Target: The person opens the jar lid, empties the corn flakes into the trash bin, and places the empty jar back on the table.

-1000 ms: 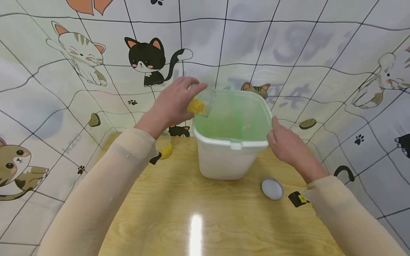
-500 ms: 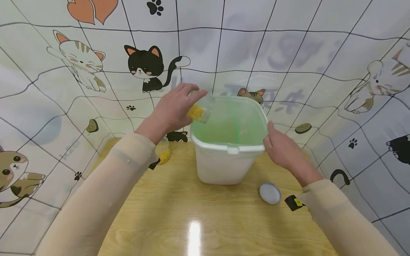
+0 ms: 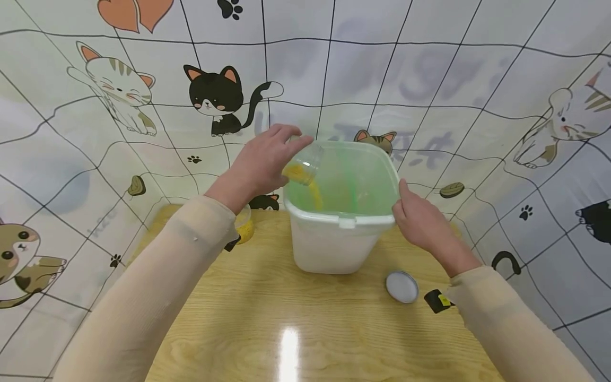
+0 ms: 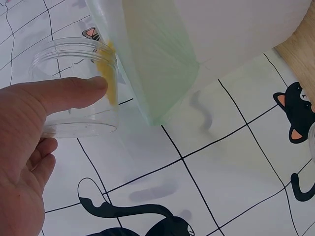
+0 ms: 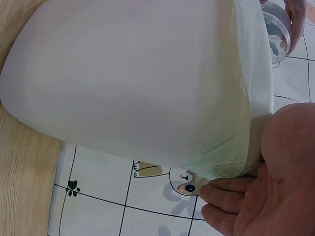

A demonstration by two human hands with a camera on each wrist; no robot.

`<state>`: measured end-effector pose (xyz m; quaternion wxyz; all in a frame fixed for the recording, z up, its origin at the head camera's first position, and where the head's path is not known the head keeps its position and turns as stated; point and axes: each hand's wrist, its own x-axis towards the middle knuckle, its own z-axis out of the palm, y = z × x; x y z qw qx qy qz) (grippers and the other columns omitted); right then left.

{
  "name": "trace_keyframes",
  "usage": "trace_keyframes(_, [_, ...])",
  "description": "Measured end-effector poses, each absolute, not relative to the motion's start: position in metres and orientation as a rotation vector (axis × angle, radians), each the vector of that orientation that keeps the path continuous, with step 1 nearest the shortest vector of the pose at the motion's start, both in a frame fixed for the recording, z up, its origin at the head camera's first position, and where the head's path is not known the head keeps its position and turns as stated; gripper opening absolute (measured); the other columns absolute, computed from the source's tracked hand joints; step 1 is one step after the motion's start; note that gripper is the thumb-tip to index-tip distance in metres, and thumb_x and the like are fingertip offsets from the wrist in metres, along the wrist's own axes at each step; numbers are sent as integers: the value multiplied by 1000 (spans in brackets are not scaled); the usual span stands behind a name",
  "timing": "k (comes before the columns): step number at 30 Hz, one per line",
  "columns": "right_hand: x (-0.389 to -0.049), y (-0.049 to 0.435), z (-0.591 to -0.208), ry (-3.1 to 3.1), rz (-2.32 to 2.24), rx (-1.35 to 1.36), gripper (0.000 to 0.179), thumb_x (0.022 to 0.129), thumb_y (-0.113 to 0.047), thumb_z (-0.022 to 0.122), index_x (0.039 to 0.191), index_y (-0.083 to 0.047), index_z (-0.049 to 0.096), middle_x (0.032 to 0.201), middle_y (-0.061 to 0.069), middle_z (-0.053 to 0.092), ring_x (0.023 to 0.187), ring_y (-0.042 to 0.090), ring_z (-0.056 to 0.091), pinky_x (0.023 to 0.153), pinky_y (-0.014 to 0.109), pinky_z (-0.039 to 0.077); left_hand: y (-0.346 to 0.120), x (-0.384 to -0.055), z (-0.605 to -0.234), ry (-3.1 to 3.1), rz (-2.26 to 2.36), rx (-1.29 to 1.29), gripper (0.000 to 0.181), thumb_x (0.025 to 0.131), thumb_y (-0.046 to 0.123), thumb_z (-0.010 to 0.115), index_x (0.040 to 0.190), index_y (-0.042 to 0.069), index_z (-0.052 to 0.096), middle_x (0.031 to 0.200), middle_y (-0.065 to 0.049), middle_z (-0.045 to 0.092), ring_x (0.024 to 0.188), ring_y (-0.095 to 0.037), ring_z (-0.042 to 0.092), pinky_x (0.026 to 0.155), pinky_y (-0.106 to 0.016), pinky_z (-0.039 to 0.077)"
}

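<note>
My left hand [image 3: 262,162] grips a clear plastic jar [image 3: 310,155] tilted over the left rim of a white trash bin [image 3: 329,246]. Yellow bits [image 3: 316,195] are falling from its mouth into the bin. A thin green bag [image 3: 336,183] lines the bin and folds over its outside. In the left wrist view the thumb [image 4: 91,90] lies across the jar, with yellow bits along one side. My right hand [image 3: 420,218] holds the bin's right rim, thumb on top and fingers [image 5: 224,199] along the outside. The bin stands upright.
A second clear container [image 3: 245,229] of yellow bits stands left of the bin, partly behind my left wrist. On the wooden table [image 3: 238,318], a round lid [image 3: 402,286] lies at the bin's front right. A cat-patterned sheet [image 3: 305,69] rises behind and at both sides.
The jar has tipped further down, and yellow bits now pour from it into the bin. My right hand keeps its hold on the rim. The view has shifted slightly.
</note>
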<state>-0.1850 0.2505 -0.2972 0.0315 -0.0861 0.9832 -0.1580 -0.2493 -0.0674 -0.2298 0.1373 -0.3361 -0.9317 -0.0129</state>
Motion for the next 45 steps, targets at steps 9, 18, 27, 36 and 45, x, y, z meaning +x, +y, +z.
trace_keyframes(9, [-183, 250, -297, 3038, -495, -273, 62, 100, -19, 15, 152, 8, -5, 98, 21, 56, 74, 27, 51, 78, 45, 45, -65, -250, -227, -2693, 12, -1003, 85, 76, 6, 78, 149, 20, 37, 150, -9, 40, 142, -28, 33, 110, -42, 43])
trace_keyframes(18, [-184, 251, -297, 3029, -511, -281, 62, 100, -20, 13, 152, 7, -6, 112, 26, 55, 81, 29, 52, 81, 47, 44, -63, -249, -226, -2678, 27, -1031, 84, 76, 1, 75, 149, 20, 38, 150, -10, 40, 142, -28, 33, 108, -42, 44])
trace_keyframes(27, [-184, 251, -298, 3039, -509, -282, 62, 100, -20, 14, 152, 6, -6, 89, 16, 52, 64, 22, 44, 73, 41, 44, -61, -248, -226, -2648, 59, -1066, 83, 76, -3, 73, 149, 21, 39, 150, -9, 40, 142, -28, 33, 109, -41, 44])
trace_keyframes(36, [-184, 250, -297, 3050, -517, -285, 62, 100, -20, 14, 152, 6, -5, 94, 18, 54, 70, 24, 47, 75, 42, 44, -60, -246, -226, -2608, 82, -1102, 83, 77, -10, 68, 148, 22, 39, 149, -10, 40, 141, -28, 35, 111, -41, 42])
trace_keyframes(45, [-183, 251, -298, 3053, -542, -288, 61, 100, -20, 14, 152, 6, -5, 108, 23, 56, 82, 29, 52, 82, 46, 44, -58, -246, -227, -2573, 83, -1124, 81, 78, -12, 66, 148, 21, 41, 149, -11, 41, 141, -29, 36, 111, -42, 42])
